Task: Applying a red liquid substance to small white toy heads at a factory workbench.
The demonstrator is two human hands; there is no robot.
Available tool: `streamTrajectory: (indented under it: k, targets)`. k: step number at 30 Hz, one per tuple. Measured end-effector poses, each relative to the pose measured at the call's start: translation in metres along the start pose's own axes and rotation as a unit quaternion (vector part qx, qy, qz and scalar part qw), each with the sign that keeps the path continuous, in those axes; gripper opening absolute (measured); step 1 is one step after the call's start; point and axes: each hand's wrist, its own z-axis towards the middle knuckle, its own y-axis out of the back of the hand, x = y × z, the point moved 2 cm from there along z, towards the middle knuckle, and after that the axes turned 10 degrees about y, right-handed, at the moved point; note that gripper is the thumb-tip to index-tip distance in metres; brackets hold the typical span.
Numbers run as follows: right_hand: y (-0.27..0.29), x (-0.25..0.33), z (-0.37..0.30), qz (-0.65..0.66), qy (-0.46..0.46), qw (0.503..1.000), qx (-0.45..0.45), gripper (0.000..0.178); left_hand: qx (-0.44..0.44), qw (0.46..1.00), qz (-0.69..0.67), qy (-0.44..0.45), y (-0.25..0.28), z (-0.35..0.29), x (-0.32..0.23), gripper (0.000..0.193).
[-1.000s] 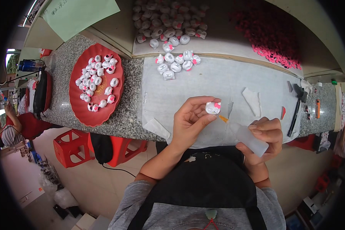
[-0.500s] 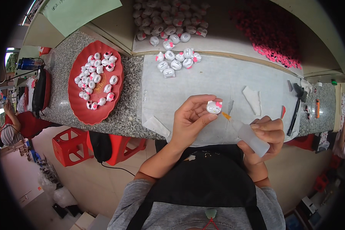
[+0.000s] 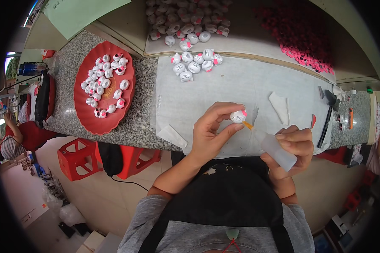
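Observation:
A small white cat-head piece with a pink bow point(image 3: 238, 116) is pinched between the thumb and fingers of my left hand point(image 3: 210, 131). My right hand point(image 3: 295, 148) is wrapped round a translucent white squeeze bottle point(image 3: 278, 152), tilted with its neck toward the piece. The bottle's thin amber tip point(image 3: 248, 125) reaches the lower right of the piece and seems to touch it. Both hands hover above the white paper point(image 3: 215, 92) near the bench's front edge. More white heads point(image 3: 194, 67) with pink bows lie in a loose group beyond my left hand.
A red scalloped plate point(image 3: 82, 114) holding several white heads stands left on the granite bench. A heap of heads point(image 3: 177, 14) and a pink pile point(image 3: 306, 48) fill the shelf behind. Paper scraps point(image 3: 279, 107) and a black stick-like tool point(image 3: 324, 128) lie right. Red stools point(image 3: 78, 160) stand below.
My left fingers have turned the cat-head piece and shifted it slightly right and up. The amber tip now meets the piece, where a small gap showed before. The right hand hardly moved.

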Motion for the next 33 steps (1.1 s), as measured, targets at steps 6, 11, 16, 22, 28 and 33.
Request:
streamTrajectory:
  k: [6,11,16,22,28,33]
  targets:
    - [0.002,0.002,0.002,-0.001,-0.002,1.000,0.025,0.036,-0.002,1.000,0.025,-0.005,0.000,0.000,0.001,0.032]
    - [0.005,0.000,0.004,-0.022,-0.004,1.000,0.018,0.035,-0.006,0.999,0.037,-0.008,-0.001,0.003,0.000,0.031]
    - [0.018,-0.021,0.010,0.048,-0.055,0.997,-0.021,0.033,-0.056,0.998,-0.006,-0.002,0.006,0.005,-0.003,0.031]
    - [0.032,-0.080,0.053,0.083,-0.243,0.966,0.020,0.024,-0.090,0.994,-0.058,0.003,0.018,0.008,-0.001,0.032]
    - [0.019,-0.169,0.112,-0.263,-0.060,0.952,0.146,0.021,-0.074,0.995,-0.067,0.023,0.009,0.006,-0.004,0.032]
    - [-0.014,-0.192,0.127,-0.532,-0.014,0.800,0.277,0.028,-0.077,0.995,-0.055,0.012,0.012,0.003,-0.005,0.032]
